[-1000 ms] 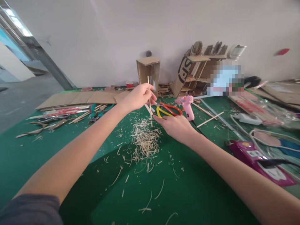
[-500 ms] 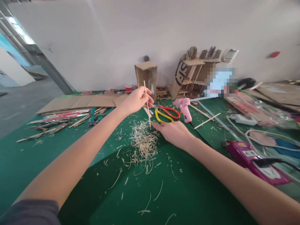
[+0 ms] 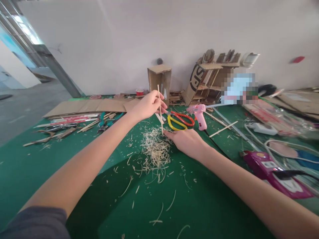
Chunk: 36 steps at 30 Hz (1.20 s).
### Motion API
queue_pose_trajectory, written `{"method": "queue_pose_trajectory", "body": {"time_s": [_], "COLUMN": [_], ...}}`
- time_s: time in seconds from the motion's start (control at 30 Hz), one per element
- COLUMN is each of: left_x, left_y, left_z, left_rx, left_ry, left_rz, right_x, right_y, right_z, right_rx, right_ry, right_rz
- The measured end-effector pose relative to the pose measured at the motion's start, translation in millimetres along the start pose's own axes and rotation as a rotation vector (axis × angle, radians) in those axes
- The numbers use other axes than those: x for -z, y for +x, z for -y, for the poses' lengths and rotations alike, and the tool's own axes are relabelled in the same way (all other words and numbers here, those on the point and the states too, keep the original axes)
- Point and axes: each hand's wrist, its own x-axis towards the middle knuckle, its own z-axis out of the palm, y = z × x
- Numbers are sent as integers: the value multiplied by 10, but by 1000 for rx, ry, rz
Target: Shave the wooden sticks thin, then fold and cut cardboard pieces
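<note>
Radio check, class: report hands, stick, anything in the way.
Left hand: holding thin stick, near-upright. Right hand: at stick's lower end, grip unclear. Possibly in the way: heaped shavings, scissors beside right hand.

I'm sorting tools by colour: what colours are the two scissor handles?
One yellow handle, one red handle; best seen in the head view.

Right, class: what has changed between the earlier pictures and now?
The right hand has moved down toward the lower end of the stick, uncovering more of the yellow handle of the scissors. The left hand still holds it; shavings, scissors and glue gun stayed put.
</note>
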Motion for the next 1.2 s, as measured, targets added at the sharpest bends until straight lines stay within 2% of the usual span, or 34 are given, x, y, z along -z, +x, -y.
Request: {"method": "queue_pose_trajectory", "body": {"time_s": [0.17, 0.23, 0.47, 0.57, 0.67, 0.83, 1.2], "left_x": [-38, -43, -18, -20, -26, -39, -50], "left_y": [-31, -26, -11, -48, -83, -77, -18], "left_z": [-43, -37, -5, -57, -100, -92, -34], "left_rx": [-16, -14, -5, -13, -22, -34, -44], "left_ry": [3, 12, -1, 2, 7, 13, 6], "left_rz": [0, 20, 16, 12, 5, 11, 35], "right_x": [-4, 12, 80, 79, 31, -55, -30], "right_y": [-12, 0, 17, -12, -48, -80, -24], "right_z": [22, 38, 78, 91, 85, 44, 41], "right_rx": [-40, -54, -31, -13, -23, -130, -151], "right_ry": [-30, -34, 21, 12, -1, -1, -58], "right_rz": [-118, -126, 46, 60, 2, -123, -147]}}
